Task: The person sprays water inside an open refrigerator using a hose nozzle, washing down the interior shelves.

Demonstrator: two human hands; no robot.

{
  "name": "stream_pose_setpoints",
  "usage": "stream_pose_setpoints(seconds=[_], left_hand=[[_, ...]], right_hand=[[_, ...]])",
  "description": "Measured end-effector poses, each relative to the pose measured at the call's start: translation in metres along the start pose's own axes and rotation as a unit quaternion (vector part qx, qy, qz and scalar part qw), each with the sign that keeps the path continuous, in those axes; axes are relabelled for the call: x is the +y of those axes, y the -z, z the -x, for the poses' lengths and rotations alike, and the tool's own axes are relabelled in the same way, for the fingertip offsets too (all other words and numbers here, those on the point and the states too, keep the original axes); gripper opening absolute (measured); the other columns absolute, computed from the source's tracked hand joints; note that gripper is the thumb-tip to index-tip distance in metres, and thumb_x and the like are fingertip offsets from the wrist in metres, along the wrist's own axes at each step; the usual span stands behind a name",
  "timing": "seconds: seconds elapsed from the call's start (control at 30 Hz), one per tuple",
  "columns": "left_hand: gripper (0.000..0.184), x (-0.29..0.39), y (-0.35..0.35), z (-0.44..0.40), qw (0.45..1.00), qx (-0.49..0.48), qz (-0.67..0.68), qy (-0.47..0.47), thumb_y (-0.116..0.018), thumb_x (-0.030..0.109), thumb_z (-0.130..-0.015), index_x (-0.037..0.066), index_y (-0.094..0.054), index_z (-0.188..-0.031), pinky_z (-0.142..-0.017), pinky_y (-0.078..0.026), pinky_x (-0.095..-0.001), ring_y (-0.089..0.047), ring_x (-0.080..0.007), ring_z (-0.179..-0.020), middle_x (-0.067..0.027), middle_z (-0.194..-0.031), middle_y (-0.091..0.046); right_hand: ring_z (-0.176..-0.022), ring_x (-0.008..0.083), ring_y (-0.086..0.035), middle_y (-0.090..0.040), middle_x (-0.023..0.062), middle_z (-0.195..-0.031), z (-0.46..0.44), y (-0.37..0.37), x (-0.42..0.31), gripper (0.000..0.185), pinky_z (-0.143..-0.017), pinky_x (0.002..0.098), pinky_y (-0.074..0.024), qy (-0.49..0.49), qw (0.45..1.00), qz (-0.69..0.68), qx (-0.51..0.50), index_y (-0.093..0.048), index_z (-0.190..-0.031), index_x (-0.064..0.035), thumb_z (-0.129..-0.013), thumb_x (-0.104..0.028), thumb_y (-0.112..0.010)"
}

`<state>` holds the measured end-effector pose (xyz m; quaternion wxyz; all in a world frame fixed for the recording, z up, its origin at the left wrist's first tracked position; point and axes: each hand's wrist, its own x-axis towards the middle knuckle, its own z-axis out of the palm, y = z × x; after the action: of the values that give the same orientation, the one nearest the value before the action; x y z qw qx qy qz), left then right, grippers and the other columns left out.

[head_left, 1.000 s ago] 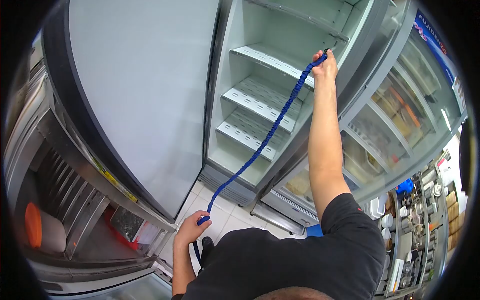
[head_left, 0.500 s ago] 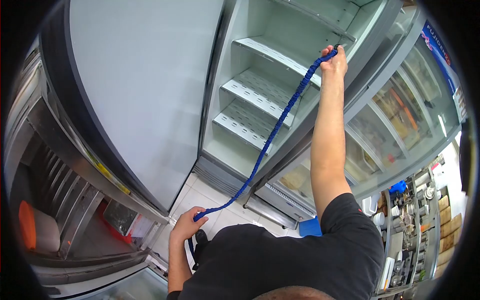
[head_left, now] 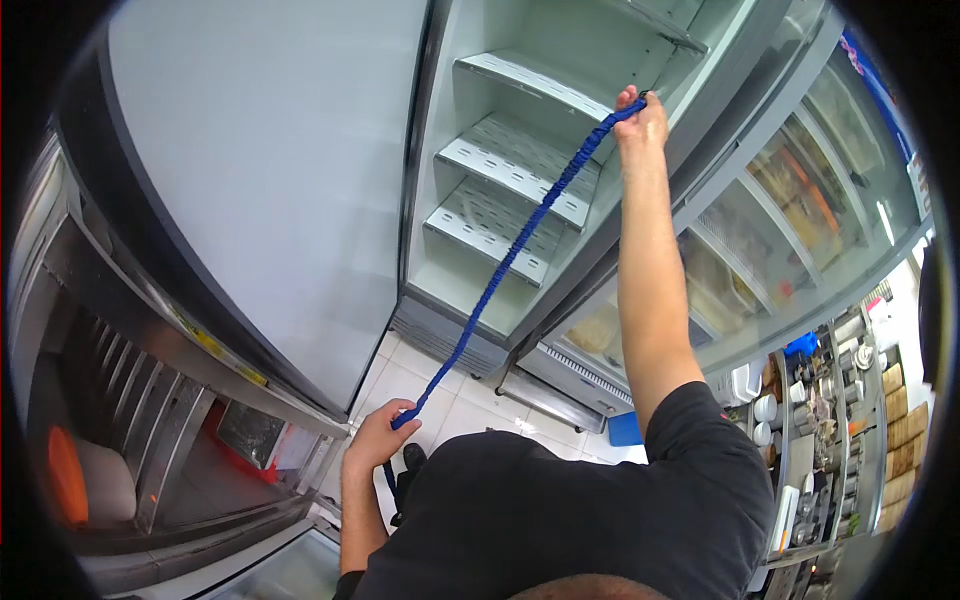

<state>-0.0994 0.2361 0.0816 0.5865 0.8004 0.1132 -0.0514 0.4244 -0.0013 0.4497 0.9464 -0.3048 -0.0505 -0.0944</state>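
To the right, a glass-fronted refrigerator [head_left: 735, 235] is displaying food on several shelves, an orange item [head_left: 806, 172] showing through the pane. At its foot, a blue container [head_left: 625, 429] is resting on the white tiled floor [head_left: 460, 415]. Farther right, a metal rack [head_left: 870, 450] is holding crowded kitchenware, including white tubs [head_left: 765, 408] and a blue object [head_left: 802, 344]; tan items [head_left: 903, 445] are standing stacked behind it. To the left, a steel unit [head_left: 130, 310] is sheltering a pale container [head_left: 105, 480] with an orange end [head_left: 66, 475]. Nearby, a dark box [head_left: 250, 435] is sitting against something red.
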Motion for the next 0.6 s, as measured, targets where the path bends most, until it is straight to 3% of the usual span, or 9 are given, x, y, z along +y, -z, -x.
stream_pose_setpoints(seconds=[0.07, 0.17, 0.2, 0.3, 0.33, 0.43, 0.6], left_hand=[[0.034, -0.006, 0.001, -0.002, 0.999, 0.010, -0.004, -0.036, -0.078, 0.019, -0.094, 0.006, -0.066, -0.122, -0.068, -0.048, -0.0272, -0.057, -0.0105, -0.074, -0.0009, -0.086, -0.066], [0.033, -0.003, 0.007, -0.003, 1.000, -0.011, 0.015, -0.004, -0.077, 0.019, -0.094, 0.006, -0.066, -0.123, -0.066, -0.047, -0.0266, -0.056, -0.0091, -0.072, -0.0002, -0.083, -0.064], [0.033, -0.001, 0.009, -0.002, 0.999, 0.002, -0.006, -0.051, -0.077, 0.018, -0.094, 0.006, -0.065, -0.123, -0.064, -0.046, -0.0259, -0.054, -0.0081, -0.070, 0.0007, -0.080, -0.062], [0.039, -0.003, 0.017, -0.003, 0.999, -0.034, -0.016, 0.034, -0.078, 0.023, -0.093, 0.008, -0.066, -0.127, -0.080, -0.053, -0.0314, -0.067, -0.0164, -0.088, -0.0091, -0.099, -0.073], [0.033, -0.004, 0.016, -0.002, 1.000, -0.021, -0.003, -0.001, -0.076, 0.017, -0.095, 0.006, -0.065, -0.124, -0.062, -0.045, -0.0259, -0.054, -0.0082, -0.069, 0.0016, -0.080, -0.061], [0.040, -0.002, 0.021, -0.001, 0.999, -0.032, -0.014, 0.037, -0.079, 0.023, -0.092, 0.008, -0.066, -0.126, -0.080, -0.053, -0.0314, -0.066, -0.0164, -0.087, -0.0084, -0.097, -0.071], [0.040, 0.008, 0.023, 0.003, 0.999, -0.024, -0.021, 0.040, -0.079, 0.023, -0.092, 0.008, -0.066, -0.127, -0.079, -0.053, -0.0313, -0.065, -0.0164, -0.086, -0.0084, -0.095, -0.071]], right_hand=[[-0.080, 0.0250, -0.068, -0.065, 0.0158, -0.098, 0.016, 0.011, 0.013, 0.024, -0.065, 0.0346, -0.0632, -0.003, 0.999, -0.037, 0.028, -0.046, -0.117, -0.0008, -0.110, -0.023, -0.048], [-0.083, 0.0252, -0.068, -0.064, 0.0165, -0.101, 0.032, 0.026, 0.029, 0.021, -0.068, 0.0355, -0.0636, -0.004, 0.993, -0.098, 0.061, -0.045, -0.117, -0.0018, -0.111, -0.022, -0.046], [-0.084, 0.0250, -0.068, -0.064, 0.0164, -0.101, 0.037, 0.029, 0.034, 0.021, -0.068, 0.0358, -0.0636, -0.004, 0.992, -0.112, 0.063, -0.045, -0.117, -0.0020, -0.111, -0.022, -0.045], [-0.085, 0.0238, -0.068, -0.064, 0.0156, -0.101, 0.047, 0.029, 0.041, 0.023, -0.069, 0.0362, -0.0636, -0.002, 0.988, -0.135, 0.072, -0.044, -0.119, -0.0020, -0.112, -0.024, -0.044], [-0.085, 0.0230, -0.067, -0.063, 0.0153, -0.101, 0.052, 0.027, 0.042, 0.026, -0.069, 0.0356, -0.0637, 0.003, 0.988, -0.137, 0.075, -0.044, -0.121, -0.0012, -0.112, -0.026, -0.044], [-0.085, 0.0230, -0.067, -0.063, 0.0158, -0.101, 0.060, 0.022, 0.044, 0.026, -0.069, 0.0356, -0.0640, 0.012, 0.983, -0.157, 0.090, -0.043, -0.120, -0.0011, -0.112, -0.026, -0.042], [-0.085, 0.0230, -0.067, -0.063, 0.0161, -0.101, 0.069, 0.015, 0.046, 0.028, -0.070, 0.0360, -0.0642, -0.004, 0.977, -0.189, 0.095, -0.043, -0.120, -0.0002, -0.112, -0.026, -0.042]])
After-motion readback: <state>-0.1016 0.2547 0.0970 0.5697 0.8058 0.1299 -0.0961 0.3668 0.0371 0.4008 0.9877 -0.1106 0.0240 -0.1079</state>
